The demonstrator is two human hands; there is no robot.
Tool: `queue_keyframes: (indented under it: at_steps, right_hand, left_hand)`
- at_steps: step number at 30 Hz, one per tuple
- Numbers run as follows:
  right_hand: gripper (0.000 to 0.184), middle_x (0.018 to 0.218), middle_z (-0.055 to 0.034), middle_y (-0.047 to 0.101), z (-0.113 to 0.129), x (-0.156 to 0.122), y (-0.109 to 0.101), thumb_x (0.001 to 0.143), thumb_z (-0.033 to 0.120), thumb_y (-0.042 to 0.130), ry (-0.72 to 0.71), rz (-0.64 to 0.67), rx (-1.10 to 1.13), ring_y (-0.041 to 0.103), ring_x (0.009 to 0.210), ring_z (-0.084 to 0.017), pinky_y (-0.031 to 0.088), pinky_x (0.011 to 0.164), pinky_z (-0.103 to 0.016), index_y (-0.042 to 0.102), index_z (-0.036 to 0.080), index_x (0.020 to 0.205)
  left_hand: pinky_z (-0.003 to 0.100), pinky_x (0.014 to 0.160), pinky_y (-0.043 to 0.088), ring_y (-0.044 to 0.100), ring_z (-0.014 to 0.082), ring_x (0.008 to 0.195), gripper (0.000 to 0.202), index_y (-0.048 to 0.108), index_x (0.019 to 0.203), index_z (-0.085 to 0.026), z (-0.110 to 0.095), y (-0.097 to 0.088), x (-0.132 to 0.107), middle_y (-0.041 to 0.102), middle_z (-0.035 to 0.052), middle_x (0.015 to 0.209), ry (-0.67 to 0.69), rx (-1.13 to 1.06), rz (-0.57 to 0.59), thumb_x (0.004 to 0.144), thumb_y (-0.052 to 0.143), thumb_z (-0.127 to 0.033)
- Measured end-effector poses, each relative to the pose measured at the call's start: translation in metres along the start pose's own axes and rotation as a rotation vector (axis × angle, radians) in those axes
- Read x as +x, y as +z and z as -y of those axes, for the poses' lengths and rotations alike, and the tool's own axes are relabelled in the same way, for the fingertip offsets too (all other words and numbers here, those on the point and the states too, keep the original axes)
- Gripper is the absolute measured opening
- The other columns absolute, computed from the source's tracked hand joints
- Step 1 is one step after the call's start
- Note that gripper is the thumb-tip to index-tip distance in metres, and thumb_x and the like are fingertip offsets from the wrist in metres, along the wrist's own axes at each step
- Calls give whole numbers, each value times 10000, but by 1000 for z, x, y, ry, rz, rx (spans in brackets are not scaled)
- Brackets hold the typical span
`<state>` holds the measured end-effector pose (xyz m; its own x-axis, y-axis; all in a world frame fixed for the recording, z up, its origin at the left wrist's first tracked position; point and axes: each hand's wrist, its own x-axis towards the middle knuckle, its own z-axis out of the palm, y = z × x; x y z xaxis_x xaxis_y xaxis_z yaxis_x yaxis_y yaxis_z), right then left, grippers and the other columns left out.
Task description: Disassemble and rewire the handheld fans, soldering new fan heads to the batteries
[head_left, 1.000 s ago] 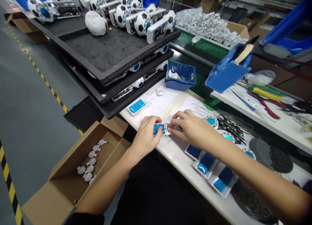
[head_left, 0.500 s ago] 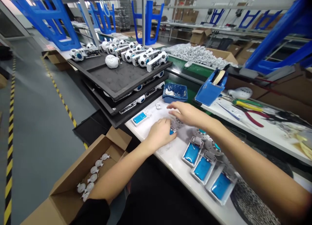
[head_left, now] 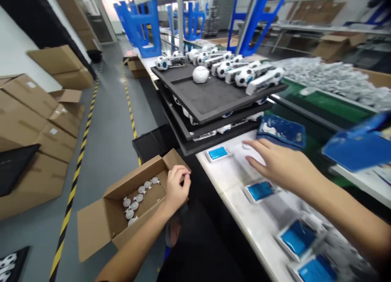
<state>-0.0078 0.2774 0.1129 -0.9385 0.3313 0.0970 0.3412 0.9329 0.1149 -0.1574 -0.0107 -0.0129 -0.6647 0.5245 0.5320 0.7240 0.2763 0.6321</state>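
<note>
My left hand (head_left: 177, 186) is over the near right edge of an open cardboard box (head_left: 93, 229). Its fingers are pinched together, and what they hold, if anything, is too small to make out. Several small round white parts (head_left: 139, 197) lie inside the box. My right hand (head_left: 275, 162) reaches over the white worktop (head_left: 230, 188) with thumb and fingers apart, fingertips close to a small white piece (head_left: 245, 145). Below that hand lies a white casing with a blue pack (head_left: 259, 191); a similar blue-packed casing (head_left: 218, 153) sits farther off.
Stacked black trays (head_left: 204, 101) carry white housings with football-patterned ends (head_left: 244, 76). A blue bin (head_left: 282, 129) stands behind my right hand. More blue-packed casings (head_left: 296, 238) lie at the near right. Cardboard boxes (head_left: 27, 107) line the floor at left.
My left hand has left the casing on the worktop and moved left to the cardboard box. My right hand stays over the worktop. The view has swung left.
</note>
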Motion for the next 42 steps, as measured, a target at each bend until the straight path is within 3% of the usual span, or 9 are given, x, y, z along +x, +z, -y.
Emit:
queue_keyframes:
  at_steps: [4, 12, 18, 24, 28, 32, 35, 38, 42]
  right_hand:
    - [353, 1253, -60, 748, 21, -29, -19, 1103, 444, 474, -299, -228, -23, 754, 845, -263, 469, 544, -381, 647, 264, 1354]
    - [92, 872, -33, 664, 117, -42, -65, 1027, 220, 558, -435, -66, 2, 689, 744, -263, 372, 607, -394, 645, 243, 1010]
    - [131, 875, -37, 689, 101, -84, -79, 1047, 291, 552, -304, -124, 44, 690, 740, -259, 408, 603, -403, 672, 247, 1018]
    - [370, 1007, -18, 788, 18, -86, -96, 1128, 543, 459, 161, -233, 316, 727, 758, -219, 468, 616, -339, 721, 308, 1241]
    - [647, 1281, -65, 746, 23, -73, -91, 1104, 760, 406, 222, -154, 967, 733, 927, -237, 587, 733, -348, 512, 357, 1599]
    - [698, 1523, -101, 616, 60, -79, -67, 1102, 780, 391, -25, -32, 1587, 677, 1271, -291, 617, 1036, -440, 508, 321, 1614]
    - [585, 1281, -91, 727, 67, -89, -52, 1084, 736, 518, -29, -90, 1689, 710, 1160, -284, 630, 962, -396, 669, 266, 1396]
    - [533, 1128, -69, 730, 53, -95, -47, 987, 712, 717, 47, -274, 1566, 705, 951, -231, 610, 794, -307, 703, 244, 1242]
    - [538, 1158, -92, 733, 37, -107, -47, 894, 630, 867, 136, -312, 1403, 720, 982, -264, 625, 799, -342, 640, 250, 1199]
  left_hand:
    - [467, 966, 576, 693, 266, 1058, 204, 636, 977, -240, 14, -38, 61, 703, 94, 1036, 32, 36, -97, 1062, 452, -248]
    - [562, 1177, 476, 559, 368, 1393, 422, 671, 1366, -180, -62, -24, 337, 605, 175, 1505, 100, 189, 105, 954, 745, -229]
    - [597, 1160, 519, 633, 337, 1350, 427, 674, 1355, -151, -82, -6, 392, 659, 150, 1454, -11, 216, 220, 1013, 758, -393]
    - [321, 1140, 521, 622, 230, 1400, 573, 383, 1573, -175, -124, -5, 313, 580, 143, 1588, 198, -70, 182, 1101, 585, -428]
    - [489, 1158, 557, 593, 348, 1465, 674, 388, 1529, -312, -158, 1, 153, 531, 142, 1612, 389, -771, 66, 1030, 598, -714]
    - [715, 1193, 464, 425, 428, 1594, 744, 294, 1481, -406, -167, 19, 40, 590, 160, 1493, 203, -700, -51, 950, 621, -812]
    - [720, 1213, 427, 278, 431, 1660, 832, 271, 1516, -399, -160, 27, 25, 518, 172, 1585, 169, -632, 72, 916, 700, -783]
    - [639, 1145, 511, 463, 444, 1522, 974, 406, 1500, -316, -153, 23, 34, 478, 186, 1603, 143, -746, 220, 827, 495, -1014]
    - [420, 835, 555, 641, 240, 871, 631, 641, 1022, -217, -153, 13, 39, 655, 75, 920, -122, -1134, 399, 1048, 399, -799]
